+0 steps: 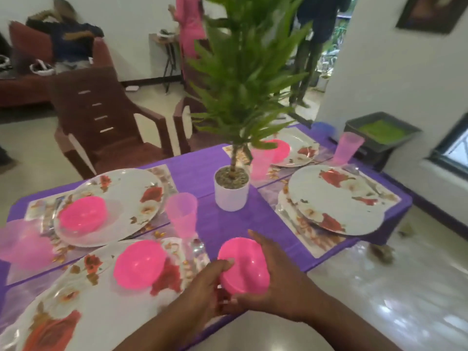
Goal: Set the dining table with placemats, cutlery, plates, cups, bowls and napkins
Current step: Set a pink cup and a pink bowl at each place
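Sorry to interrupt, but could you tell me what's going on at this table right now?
A person is setting a purple-covered table. Both hands, the left hand and right hand, hold a pink bowl over the near table edge. Three floral plates already carry pink bowls; the near-right plate has none yet, so the bowl probably goes there. Pink cups stand by the settings, and a potted plant sits in the middle.
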